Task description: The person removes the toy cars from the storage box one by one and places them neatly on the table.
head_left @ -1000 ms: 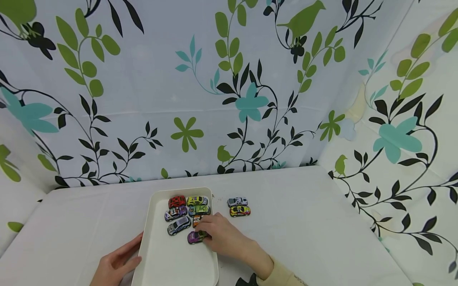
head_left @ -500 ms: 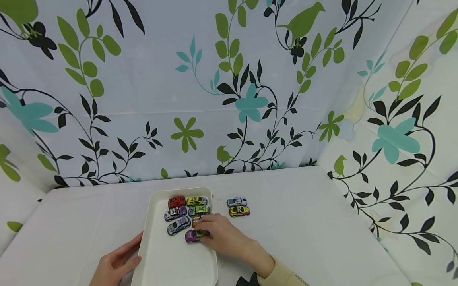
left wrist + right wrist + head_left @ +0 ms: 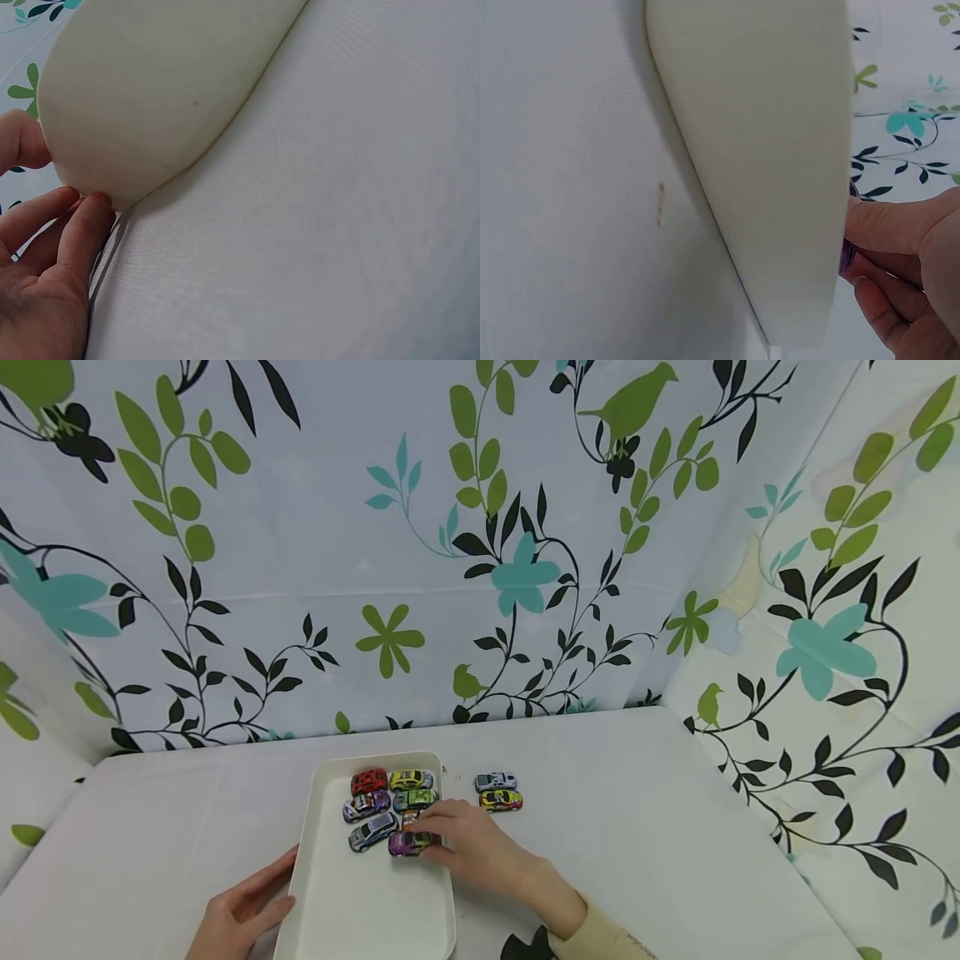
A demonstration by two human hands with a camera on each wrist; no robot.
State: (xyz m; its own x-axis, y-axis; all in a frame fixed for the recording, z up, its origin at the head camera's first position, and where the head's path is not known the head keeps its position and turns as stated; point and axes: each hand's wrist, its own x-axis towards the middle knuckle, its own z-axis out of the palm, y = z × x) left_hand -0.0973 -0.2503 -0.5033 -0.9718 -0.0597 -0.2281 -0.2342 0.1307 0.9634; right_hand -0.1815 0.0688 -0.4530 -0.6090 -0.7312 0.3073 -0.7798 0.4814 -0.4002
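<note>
Left hand (image 3: pixel 240 917) flat, fingers straight, right hand (image 3: pixel 471 847) reaching forward, fingers curled and pinching

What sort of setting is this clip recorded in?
Probably a staged tabletop booth, not a lived-in room: a white-covered table enclosed by leaf-and-bird printed cloth, with only a cream tray and toy cars.

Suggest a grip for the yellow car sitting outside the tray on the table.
Pinch the yellow car across its long sides from above. It lies crosswise, with the white car close behind it, so put one finger in that narrow gap and the thumb on the open near side.
</note>
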